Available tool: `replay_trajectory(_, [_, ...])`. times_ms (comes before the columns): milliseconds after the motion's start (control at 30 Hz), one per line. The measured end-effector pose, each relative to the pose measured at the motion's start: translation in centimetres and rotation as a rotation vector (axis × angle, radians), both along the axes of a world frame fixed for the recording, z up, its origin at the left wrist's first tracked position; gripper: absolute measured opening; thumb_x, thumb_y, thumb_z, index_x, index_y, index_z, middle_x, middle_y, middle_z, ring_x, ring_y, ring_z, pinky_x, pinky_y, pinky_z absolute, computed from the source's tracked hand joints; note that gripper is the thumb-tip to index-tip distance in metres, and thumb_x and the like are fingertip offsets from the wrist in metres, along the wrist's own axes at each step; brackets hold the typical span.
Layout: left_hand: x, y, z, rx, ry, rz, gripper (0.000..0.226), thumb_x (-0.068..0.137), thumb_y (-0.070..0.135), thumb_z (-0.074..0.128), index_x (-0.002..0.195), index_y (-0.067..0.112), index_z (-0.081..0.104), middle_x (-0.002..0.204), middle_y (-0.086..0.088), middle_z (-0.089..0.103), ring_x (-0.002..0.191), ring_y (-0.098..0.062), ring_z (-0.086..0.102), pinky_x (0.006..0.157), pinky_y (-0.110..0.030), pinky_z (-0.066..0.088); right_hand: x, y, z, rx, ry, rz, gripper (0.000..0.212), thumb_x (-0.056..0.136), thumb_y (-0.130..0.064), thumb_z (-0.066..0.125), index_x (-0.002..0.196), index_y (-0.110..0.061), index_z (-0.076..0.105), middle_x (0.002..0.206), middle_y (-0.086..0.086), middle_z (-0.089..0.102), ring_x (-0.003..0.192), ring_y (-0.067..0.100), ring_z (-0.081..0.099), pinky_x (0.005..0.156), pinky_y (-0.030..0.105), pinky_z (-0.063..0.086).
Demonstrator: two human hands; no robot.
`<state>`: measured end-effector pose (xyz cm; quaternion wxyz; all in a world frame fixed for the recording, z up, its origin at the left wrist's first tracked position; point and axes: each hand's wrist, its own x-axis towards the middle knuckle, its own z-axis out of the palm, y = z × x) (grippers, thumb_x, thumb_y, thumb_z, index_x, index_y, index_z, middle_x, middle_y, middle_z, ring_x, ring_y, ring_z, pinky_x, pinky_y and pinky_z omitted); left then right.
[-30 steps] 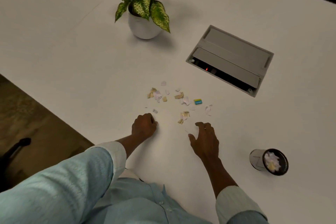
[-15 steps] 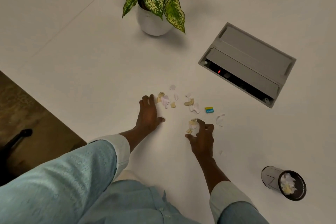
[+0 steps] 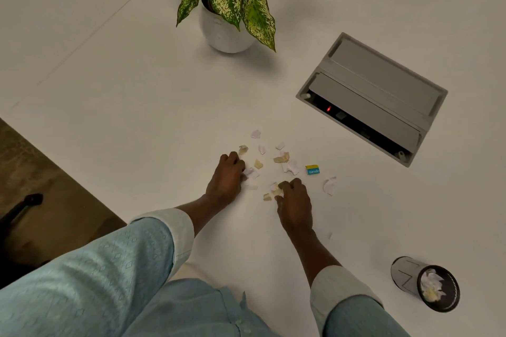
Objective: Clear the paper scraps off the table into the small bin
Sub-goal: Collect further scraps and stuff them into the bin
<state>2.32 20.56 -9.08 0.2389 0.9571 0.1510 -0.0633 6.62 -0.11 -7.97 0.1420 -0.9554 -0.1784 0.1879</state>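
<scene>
Several white and tan paper scraps (image 3: 282, 158) lie scattered on the white table (image 3: 109, 85), with a small blue and yellow scrap (image 3: 312, 169) and a curled white one (image 3: 329, 185) at the right. My left hand (image 3: 227, 178) rests at the left of the scatter, fingers curled onto white scraps (image 3: 250, 173). Pinched in the closed fingers of my right hand (image 3: 294, 200) are tan and white scraps (image 3: 272, 191). The small dark bin (image 3: 427, 283) stands at the lower right, apart from both hands, with paper inside.
A potted plant (image 3: 228, 8) in a white pot stands at the back. A grey flip-up socket box (image 3: 372, 96) with a red light sits at the right. The table's edge runs diagonally at the left, with floor and a dark chair part (image 3: 24, 205) beyond.
Both hands have moved forward into the scatter. The left hand went from flat to curled onto white scraps. The right hand has closed on scraps at the near edge.
</scene>
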Motion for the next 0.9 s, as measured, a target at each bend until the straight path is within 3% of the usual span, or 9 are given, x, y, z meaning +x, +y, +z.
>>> replay_trajectory(100, [0.0, -0.2, 0.0, -0.028, 0.001, 0.042, 0.014, 0.091, -0.001, 0.063, 0.081, 0.007, 0.057, 0.094, -0.009, 0.056, 0.083, -0.022, 0.039, 0.063, -0.036, 0.032, -0.1, 0.1, 0.2, 0.018, 0.033, -0.038, 0.036, 0.091, -0.012, 0.073, 0.125, -0.013, 0.063, 0.12, 0.011, 0.057, 0.107, 0.029, 0.061, 0.084, 0.036, 0.054])
replay_trajectory(200, [0.1, -0.2, -0.2, -0.085, 0.012, 0.124, 0.016, 0.092, 0.003, 0.065, 0.078, 0.006, 0.058, 0.089, -0.009, 0.057, 0.079, -0.028, 0.049, 0.062, -0.041, 0.043, -0.1, 0.3, 0.5, 0.095, 0.073, -0.133, 0.044, 0.085, -0.013, 0.076, 0.125, -0.016, 0.057, 0.122, 0.008, 0.051, 0.103, 0.027, 0.063, 0.083, 0.033, 0.055])
replay_trajectory(367, [0.0, -0.2, -0.3, -0.139, 0.009, 0.166, 0.016, 0.092, 0.009, 0.069, 0.078, 0.007, 0.061, 0.086, -0.007, 0.058, 0.077, -0.028, 0.054, 0.067, -0.043, 0.05, 0.1, 1.3, 0.4, 0.138, 0.148, -0.147, 0.067, 0.081, -0.045, 0.083, 0.136, -0.023, 0.052, 0.13, 0.007, 0.043, 0.113, 0.02, 0.052, 0.088, 0.035, 0.056])
replay_trajectory(700, [-0.5, -0.1, 0.1, -0.154, 0.038, 0.162, 0.012, 0.088, 0.005, 0.069, 0.079, 0.008, 0.061, 0.086, -0.006, 0.057, 0.075, -0.028, 0.054, 0.066, -0.04, 0.047, -0.3, 1.6, -0.5, 0.117, 0.1, -0.044, 0.015, 0.09, -0.014, 0.076, 0.103, -0.015, 0.068, 0.109, 0.007, 0.059, 0.099, 0.023, 0.061, 0.083, 0.027, 0.052])
replay_trajectory(833, [-1.1, -0.4, 0.5, -0.188, 0.031, 0.207, 0.018, 0.088, 0.007, 0.072, 0.076, 0.011, 0.06, 0.082, 0.0, 0.055, 0.071, -0.023, 0.052, 0.061, -0.031, 0.036, -0.5, 0.6, -0.2, 0.165, 0.148, -0.213, 0.005, 0.087, -0.013, 0.079, 0.088, -0.014, 0.075, 0.096, 0.003, 0.068, 0.087, 0.018, 0.066, 0.073, 0.019, 0.043])
replay_trajectory(900, [-1.2, -0.7, 0.9, -0.195, 0.02, 0.212, 0.02, 0.089, 0.008, 0.073, 0.074, 0.013, 0.06, 0.08, 0.002, 0.053, 0.069, -0.021, 0.05, 0.059, -0.029, 0.031, -0.8, -0.1, 0.0, 0.214, 0.177, -0.32, 0.006, 0.084, -0.015, 0.083, 0.084, -0.014, 0.077, 0.091, 0.001, 0.073, 0.082, 0.015, 0.067, 0.073, 0.019, 0.049])
